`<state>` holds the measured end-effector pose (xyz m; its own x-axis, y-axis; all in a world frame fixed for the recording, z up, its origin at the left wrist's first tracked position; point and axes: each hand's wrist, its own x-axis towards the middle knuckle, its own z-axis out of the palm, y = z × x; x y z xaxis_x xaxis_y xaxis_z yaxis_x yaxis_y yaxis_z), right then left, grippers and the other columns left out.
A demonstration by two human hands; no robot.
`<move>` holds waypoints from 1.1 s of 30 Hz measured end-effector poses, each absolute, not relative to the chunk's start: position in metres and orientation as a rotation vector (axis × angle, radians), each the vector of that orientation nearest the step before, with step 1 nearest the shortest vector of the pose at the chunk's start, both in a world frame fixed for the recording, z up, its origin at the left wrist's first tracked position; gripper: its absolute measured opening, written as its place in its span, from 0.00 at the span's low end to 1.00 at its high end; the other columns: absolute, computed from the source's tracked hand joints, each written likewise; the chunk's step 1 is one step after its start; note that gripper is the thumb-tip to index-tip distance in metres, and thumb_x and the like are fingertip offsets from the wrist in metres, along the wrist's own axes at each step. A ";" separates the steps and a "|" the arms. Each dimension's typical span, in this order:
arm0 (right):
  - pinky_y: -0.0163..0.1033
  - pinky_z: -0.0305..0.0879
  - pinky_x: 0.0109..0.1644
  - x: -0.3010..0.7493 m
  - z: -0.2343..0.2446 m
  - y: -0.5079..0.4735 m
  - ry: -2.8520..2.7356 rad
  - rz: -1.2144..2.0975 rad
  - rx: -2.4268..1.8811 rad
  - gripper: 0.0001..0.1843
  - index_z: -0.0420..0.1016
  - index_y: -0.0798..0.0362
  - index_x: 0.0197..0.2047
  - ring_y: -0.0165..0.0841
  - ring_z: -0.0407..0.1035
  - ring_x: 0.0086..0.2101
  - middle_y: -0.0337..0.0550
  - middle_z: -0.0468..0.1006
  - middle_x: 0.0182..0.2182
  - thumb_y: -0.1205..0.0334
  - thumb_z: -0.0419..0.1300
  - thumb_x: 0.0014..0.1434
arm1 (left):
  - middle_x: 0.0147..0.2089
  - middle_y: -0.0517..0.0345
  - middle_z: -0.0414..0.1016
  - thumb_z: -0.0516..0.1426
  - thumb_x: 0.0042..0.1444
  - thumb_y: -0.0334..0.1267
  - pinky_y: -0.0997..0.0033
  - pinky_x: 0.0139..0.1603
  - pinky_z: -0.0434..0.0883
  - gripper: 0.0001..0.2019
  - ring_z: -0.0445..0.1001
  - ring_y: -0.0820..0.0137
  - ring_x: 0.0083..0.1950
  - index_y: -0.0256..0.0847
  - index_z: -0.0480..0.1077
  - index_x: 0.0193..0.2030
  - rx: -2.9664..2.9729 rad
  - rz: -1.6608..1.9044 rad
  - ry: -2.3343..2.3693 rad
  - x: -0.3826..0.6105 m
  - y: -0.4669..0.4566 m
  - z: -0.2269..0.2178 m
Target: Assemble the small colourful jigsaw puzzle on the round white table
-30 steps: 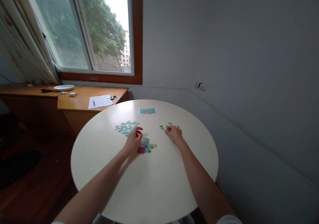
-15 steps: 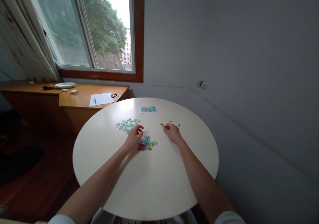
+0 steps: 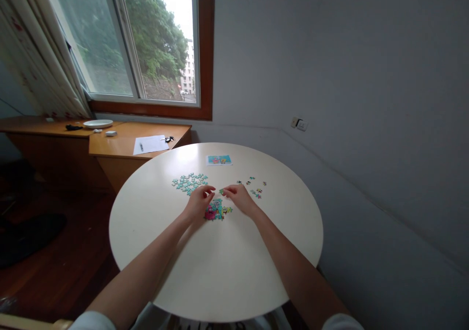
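Note:
My right hand (image 3: 237,197) pinches a small green jigsaw puzzle piece (image 3: 221,192) above the middle of the table. Just left of it is my left hand (image 3: 201,200), its thumb and fingers apart with nothing between them. Below both hands lies a joined part of the puzzle (image 3: 217,210), pink, teal and yellow, its left edge partly covered by the left hand. A spread of loose teal pieces (image 3: 188,182) lies beyond the left hand. Several other loose pieces (image 3: 256,193) are scattered to the right of the right hand.
A picture card (image 3: 219,160) lies at the far side of the round white table (image 3: 220,271). Behind it on the left, a wooden desk (image 3: 120,146) bears a paper sheet (image 3: 148,144), keys (image 3: 169,139) and a white plate (image 3: 98,123). A wall stands to the right.
My right hand has moved left from the loose pieces on the right, carrying a green puzzle piece to beside my left hand. The left hand has stayed nearly in place.

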<state>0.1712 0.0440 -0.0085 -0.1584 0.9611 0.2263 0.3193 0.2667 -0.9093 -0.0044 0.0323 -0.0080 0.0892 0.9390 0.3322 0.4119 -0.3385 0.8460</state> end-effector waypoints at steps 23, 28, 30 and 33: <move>0.37 0.67 0.35 0.164 -0.016 0.044 -1.477 1.131 -1.155 0.07 0.77 0.56 0.30 0.28 0.69 0.24 0.38 0.75 0.21 0.64 0.61 0.48 | 0.28 0.57 0.76 0.57 0.47 0.33 0.72 0.28 0.65 0.04 0.70 0.71 0.26 0.40 0.72 0.31 1.806 1.217 1.353 -0.009 0.040 -0.012; 0.34 0.65 0.32 0.164 -0.018 0.044 -1.502 1.095 -1.183 0.07 0.77 0.57 0.30 0.26 0.67 0.23 0.37 0.74 0.20 0.67 0.58 0.49 | 0.28 0.57 0.76 0.57 0.47 0.31 0.70 0.31 0.65 0.04 0.72 0.68 0.29 0.41 0.73 0.28 1.854 1.084 1.446 -0.011 0.039 -0.014; 0.33 0.64 0.31 0.164 -0.020 0.044 -1.512 1.097 -1.181 0.07 0.77 0.57 0.30 0.26 0.66 0.23 0.37 0.73 0.20 0.68 0.58 0.48 | 0.29 0.57 0.76 0.56 0.48 0.31 0.71 0.32 0.65 0.04 0.72 0.68 0.30 0.40 0.73 0.29 1.862 1.050 1.470 -0.012 0.039 -0.014; 0.32 0.64 0.30 0.164 -0.022 0.044 -1.533 1.100 -1.169 0.07 0.77 0.58 0.30 0.25 0.66 0.23 0.37 0.74 0.20 0.67 0.58 0.48 | 0.30 0.57 0.76 0.55 0.49 0.31 0.72 0.32 0.65 0.05 0.72 0.69 0.31 0.40 0.73 0.30 1.885 0.984 1.515 -0.013 0.039 -0.013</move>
<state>0.1638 0.0444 -0.0221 -0.1591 0.9784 0.1316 0.1885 0.1609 -0.9688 -0.0134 0.0390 -0.0130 0.1077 0.9711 0.2131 0.5894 -0.2350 0.7729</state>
